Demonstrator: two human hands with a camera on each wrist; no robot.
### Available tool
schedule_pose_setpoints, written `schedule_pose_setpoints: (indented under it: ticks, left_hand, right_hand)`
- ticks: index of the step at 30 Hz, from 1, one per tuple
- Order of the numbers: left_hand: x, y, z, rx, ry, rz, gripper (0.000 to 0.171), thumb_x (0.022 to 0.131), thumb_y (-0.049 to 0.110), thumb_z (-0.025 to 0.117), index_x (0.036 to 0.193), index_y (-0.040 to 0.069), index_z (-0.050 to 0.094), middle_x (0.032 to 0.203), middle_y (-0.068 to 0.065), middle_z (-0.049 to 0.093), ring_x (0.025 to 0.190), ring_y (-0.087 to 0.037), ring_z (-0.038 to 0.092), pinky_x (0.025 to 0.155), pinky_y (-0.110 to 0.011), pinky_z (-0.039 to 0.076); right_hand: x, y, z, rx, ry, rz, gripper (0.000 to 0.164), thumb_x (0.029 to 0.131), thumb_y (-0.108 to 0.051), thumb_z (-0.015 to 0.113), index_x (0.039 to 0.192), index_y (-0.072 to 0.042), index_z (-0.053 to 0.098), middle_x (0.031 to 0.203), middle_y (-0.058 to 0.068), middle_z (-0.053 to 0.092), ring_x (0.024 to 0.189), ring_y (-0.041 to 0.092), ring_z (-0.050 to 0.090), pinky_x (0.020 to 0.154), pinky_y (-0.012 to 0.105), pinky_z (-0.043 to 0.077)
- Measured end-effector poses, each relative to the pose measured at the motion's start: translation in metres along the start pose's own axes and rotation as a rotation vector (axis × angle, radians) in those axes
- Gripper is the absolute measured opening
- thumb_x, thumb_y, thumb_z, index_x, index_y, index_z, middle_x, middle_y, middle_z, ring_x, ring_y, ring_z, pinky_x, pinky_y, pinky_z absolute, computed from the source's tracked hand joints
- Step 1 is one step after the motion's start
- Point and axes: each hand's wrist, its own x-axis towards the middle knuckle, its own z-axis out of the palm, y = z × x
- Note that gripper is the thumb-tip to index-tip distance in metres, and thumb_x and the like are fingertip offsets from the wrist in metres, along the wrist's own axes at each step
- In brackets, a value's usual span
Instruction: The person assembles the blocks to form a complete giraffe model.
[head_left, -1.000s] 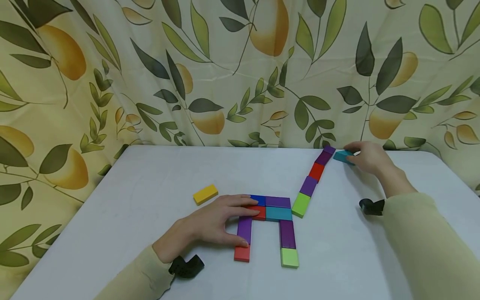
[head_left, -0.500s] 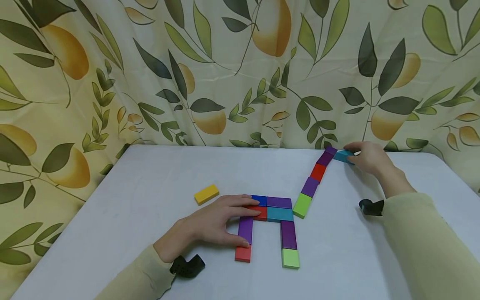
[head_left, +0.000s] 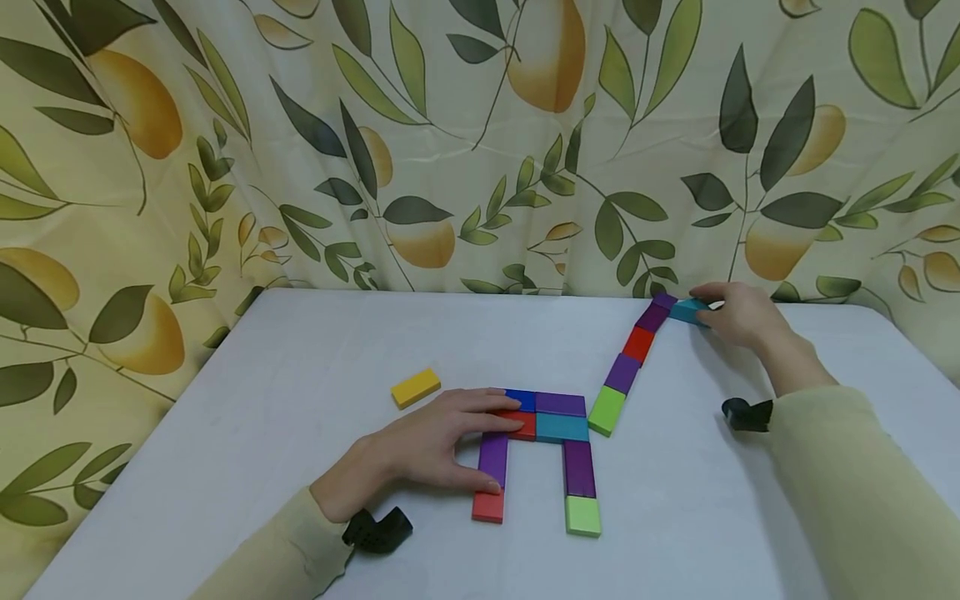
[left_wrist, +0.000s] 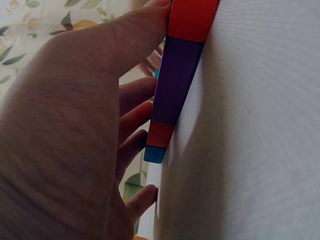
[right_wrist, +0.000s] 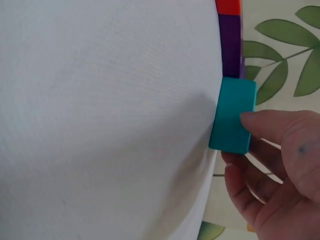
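At the table's far edge, my right hand pinches a teal block between thumb and fingers. In the right wrist view that teal block meets the end of the purple block. It sits at the top of a slanting row of purple, red and lime blocks. My left hand lies with spread fingers on the left side of a flat block figure, fingertips over the blue and red blocks, thumb at the left leg's purple block.
A yellow block lies apart, behind the left hand. The figure's right leg is a dark purple block and a lime block. A leaf-and-fruit patterned curtain hangs right behind the white table.
The right hand has brought the teal block slightly left, against the top of the slanting row. The left hand has stayed in place on the figure.
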Motion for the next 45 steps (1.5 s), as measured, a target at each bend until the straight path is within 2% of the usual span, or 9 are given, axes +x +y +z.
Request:
schedule_pose_setpoints:
  ticks: [7,15,23,29,33,38,45]
  left_hand:
    - [0.001,0.0,0.001,-0.012,0.011,0.017,0.066,0.088,0.048,0.073,0.147,0.024,0.056,0.159,0.01,0.035,0.149,-0.01,0.02,0.119,-0.042,0.025]
    - [0.002,0.002,0.001,-0.006,0.013,0.023,0.066,0.088,0.048,0.073,0.147,0.024,0.056,0.159,0.01,0.036,0.149,-0.011,0.021,0.119,-0.042,0.025]
    - [0.001,0.002,0.001,-0.012,0.005,0.006,0.066,0.088,0.048,0.073,0.147,0.025,0.056,0.159,0.01,0.035,0.149,-0.01,0.021,0.119,-0.042,0.024]
    - [-0.001,0.002,0.001,-0.021,-0.007,-0.02,0.065,0.088,0.049,0.072,0.147,0.026,0.056,0.16,0.012,0.033,0.15,-0.01,0.019,0.119,-0.043,0.024]
    - [-0.001,0.002,0.001,-0.016,-0.003,-0.021,0.065,0.088,0.049,0.072,0.147,0.026,0.056,0.16,0.013,0.033,0.149,-0.01,0.02,0.119,-0.043,0.025]
    - [0.0,0.001,0.001,-0.016,0.01,-0.004,0.065,0.088,0.049,0.072,0.146,0.025,0.057,0.16,0.012,0.034,0.149,-0.009,0.02,0.119,-0.042,0.024]
    - [0.0,0.002,-0.001,0.01,0.004,-0.008,0.066,0.088,0.052,0.071,0.147,0.026,0.056,0.16,0.013,0.033,0.149,-0.01,0.019,0.119,-0.043,0.024]
  right_hand:
    - [-0.012,0.0,-0.006,0.004,0.05,-0.03,0.048,0.102,-0.017,0.055,0.145,0.004,0.047,0.135,0.036,0.048,0.119,0.054,0.044,0.089,0.065,0.046]
    - [-0.041,-0.015,-0.006,0.028,0.135,-0.104,0.049,0.102,-0.02,0.06,0.146,-0.001,0.049,0.133,0.034,0.051,0.118,0.055,0.044,0.084,0.065,0.048]
    - [-0.074,-0.044,0.011,0.075,0.192,-0.207,0.047,0.099,-0.018,0.066,0.142,-0.003,0.055,0.13,0.028,0.058,0.113,0.05,0.052,0.087,0.064,0.048]
    - [-0.094,-0.069,0.027,0.091,0.163,-0.294,0.048,0.095,-0.015,0.071,0.14,-0.005,0.057,0.129,0.025,0.06,0.112,0.047,0.055,0.085,0.062,0.051]
    - [-0.103,-0.084,0.038,0.095,0.128,-0.395,0.05,0.091,-0.01,0.075,0.139,-0.005,0.059,0.127,0.02,0.063,0.113,0.041,0.057,0.088,0.06,0.052]
    - [-0.114,-0.098,0.051,0.12,0.024,-0.506,0.051,0.09,-0.012,0.078,0.137,-0.007,0.061,0.131,0.014,0.064,0.118,0.038,0.059,0.092,0.059,0.051]
    - [-0.126,-0.119,0.065,0.146,-0.132,-0.547,0.052,0.09,-0.022,0.078,0.138,-0.012,0.062,0.138,0.009,0.06,0.129,0.035,0.054,0.097,0.054,0.05]
